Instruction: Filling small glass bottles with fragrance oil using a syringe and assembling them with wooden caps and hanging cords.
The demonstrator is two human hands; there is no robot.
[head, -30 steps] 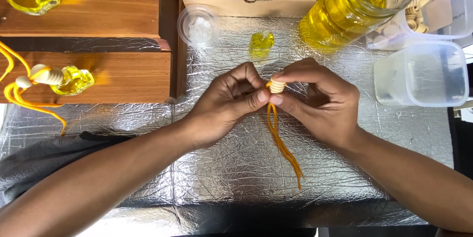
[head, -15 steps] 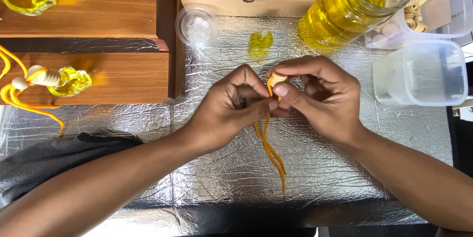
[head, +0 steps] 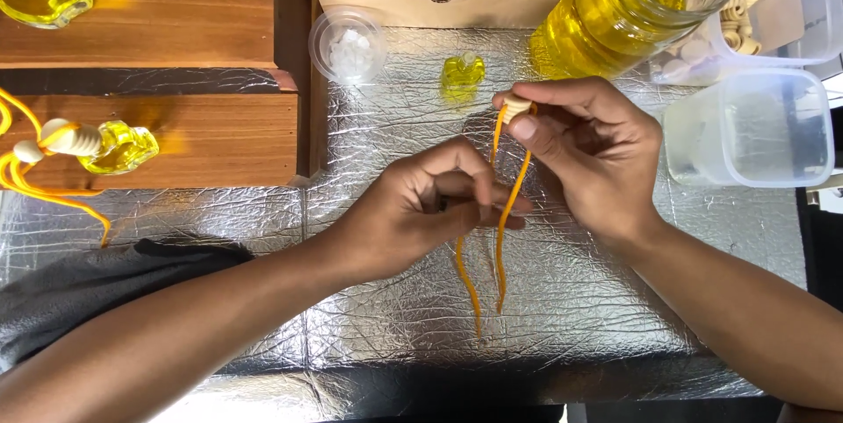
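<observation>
The scene is brightly and evenly lit from above. Scattered glare is thrown off the crinkled silver foil point(head: 395, 344) covering the table. The yellow liquid in the large jar point(head: 615, 10) is lit through and glows. Soft shadows are cast beneath both forearms. Focus is sharp throughout; slight blur is seen at the lower edge.

One head-worn camera looks steeply down, close over the foil-covered table point(head: 395, 335).
</observation>
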